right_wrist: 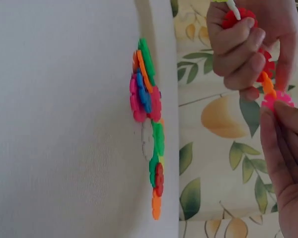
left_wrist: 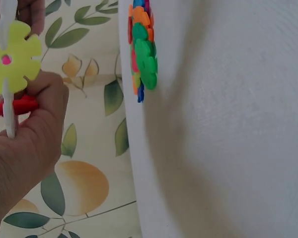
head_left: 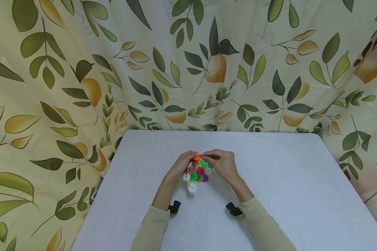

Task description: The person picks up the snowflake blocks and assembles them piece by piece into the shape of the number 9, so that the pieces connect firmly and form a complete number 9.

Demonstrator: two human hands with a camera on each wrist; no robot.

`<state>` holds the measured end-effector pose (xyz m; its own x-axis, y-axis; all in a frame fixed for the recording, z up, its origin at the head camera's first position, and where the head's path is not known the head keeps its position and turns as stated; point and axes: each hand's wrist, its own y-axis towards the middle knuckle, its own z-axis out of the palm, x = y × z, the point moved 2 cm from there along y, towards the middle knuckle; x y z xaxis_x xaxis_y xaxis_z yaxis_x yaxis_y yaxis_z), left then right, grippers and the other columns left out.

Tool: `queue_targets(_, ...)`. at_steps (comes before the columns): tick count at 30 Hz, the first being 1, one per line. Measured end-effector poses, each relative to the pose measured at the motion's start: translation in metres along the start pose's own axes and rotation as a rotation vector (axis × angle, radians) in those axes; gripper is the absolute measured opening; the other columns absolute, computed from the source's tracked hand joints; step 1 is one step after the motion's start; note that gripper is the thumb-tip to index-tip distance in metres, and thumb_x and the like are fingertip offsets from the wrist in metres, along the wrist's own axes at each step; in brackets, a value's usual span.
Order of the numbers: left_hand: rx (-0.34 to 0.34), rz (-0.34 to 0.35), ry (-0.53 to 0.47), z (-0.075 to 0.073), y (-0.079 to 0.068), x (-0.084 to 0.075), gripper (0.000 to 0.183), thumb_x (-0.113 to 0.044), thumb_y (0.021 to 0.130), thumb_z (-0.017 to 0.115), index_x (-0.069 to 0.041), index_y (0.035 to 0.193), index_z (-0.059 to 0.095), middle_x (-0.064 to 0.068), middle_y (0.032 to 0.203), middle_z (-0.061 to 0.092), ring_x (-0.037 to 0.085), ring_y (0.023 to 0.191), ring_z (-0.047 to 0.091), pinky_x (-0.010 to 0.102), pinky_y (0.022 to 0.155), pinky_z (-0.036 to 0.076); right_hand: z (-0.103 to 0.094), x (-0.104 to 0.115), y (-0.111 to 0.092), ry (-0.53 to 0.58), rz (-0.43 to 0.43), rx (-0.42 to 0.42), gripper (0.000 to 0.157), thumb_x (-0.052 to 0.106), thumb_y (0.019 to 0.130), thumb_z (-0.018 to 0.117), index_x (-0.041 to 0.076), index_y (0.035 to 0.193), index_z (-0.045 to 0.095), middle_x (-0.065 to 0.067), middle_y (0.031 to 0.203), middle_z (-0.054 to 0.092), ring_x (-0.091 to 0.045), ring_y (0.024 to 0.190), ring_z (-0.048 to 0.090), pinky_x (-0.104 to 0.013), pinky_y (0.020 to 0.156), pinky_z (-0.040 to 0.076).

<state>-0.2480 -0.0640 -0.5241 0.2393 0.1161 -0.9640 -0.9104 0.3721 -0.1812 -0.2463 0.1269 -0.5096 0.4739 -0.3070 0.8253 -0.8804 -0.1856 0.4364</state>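
Observation:
Over the middle of the table, my left hand [head_left: 181,165] grips a chain of notched plastic snowflake discs, its fingers curled round a red disc [right_wrist: 269,65]. An orange disc [right_wrist: 268,85] links on from there. My right hand [head_left: 225,166] pinches a pink disc [right_wrist: 279,97] between thumb and fingertips, against the orange one. At the chain's near end, a yellow disc [left_wrist: 21,37] joins white discs [head_left: 192,188]. Fingers cover part of the chain. Below the hands, a group of loose discs lies on the table, with a green disc [left_wrist: 146,64] among them.
A white-covered table [head_left: 276,181] spreads out on all sides of the hands. Leaf-and-fruit patterned curtains [head_left: 207,87] stand along its back and left side. Black wrist cameras [head_left: 175,207] sit at both sleeves, low over the table.

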Motion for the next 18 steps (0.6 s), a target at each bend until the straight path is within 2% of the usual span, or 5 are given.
queue_targets(5, -0.072, 0.006, 0.092, -0.003, 0.001, 0.001, 0.038, -0.045, 0.099, 0.069, -0.008, 0.091, 0.065, 0.002, 0.074, 0.050, 0.010, 0.057, 0.038, 0.020, 0.050, 0.033, -0.007, -0.008, 0.000, -0.092, 0.106, 0.058, 0.023, 0.003, 0.084, 0.086, 0.005, 0.107, 0.081, -0.009, 0.101, 0.079, -0.020, 0.082, 0.077, -0.025, 0.070, 0.061)
queue_targets(8, -0.095, 0.000, 0.097, -0.004, 0.001, 0.001, 0.041, -0.043, 0.095, 0.076, -0.002, 0.097, 0.070, 0.002, 0.075, 0.051, 0.011, 0.059, 0.040, 0.020, 0.051, 0.033, -0.011, -0.015, 0.002, -0.182, 0.170, 0.083, 0.024, 0.003, 0.084, 0.086, 0.004, 0.107, 0.080, -0.010, 0.101, 0.079, -0.021, 0.081, 0.076, -0.031, 0.068, 0.062)
queue_targets(13, -0.082, -0.014, 0.093, -0.006, 0.001, 0.001, 0.058, -0.039, 0.092, 0.081, 0.013, 0.113, 0.065, 0.001, 0.073, 0.051, 0.012, 0.061, 0.040, 0.021, 0.053, 0.033, -0.015, -0.029, 0.004, -0.311, 0.238, 0.139, 0.023, 0.009, 0.086, 0.086, 0.003, 0.106, 0.079, -0.011, 0.101, 0.078, -0.025, 0.086, 0.074, -0.039, 0.072, 0.061)
queue_targets(18, -0.063, -0.024, 0.084, -0.006, 0.002, 0.003, 0.062, -0.039, 0.088, 0.085, 0.016, 0.108, 0.063, 0.001, 0.071, 0.048, 0.014, 0.061, 0.037, 0.022, 0.054, 0.033, -0.014, -0.039, 0.006, -0.405, 0.346, 0.208, 0.028, 0.017, 0.086, 0.087, 0.004, 0.110, 0.079, -0.010, 0.104, 0.075, -0.023, 0.087, 0.071, -0.037, 0.071, 0.059)
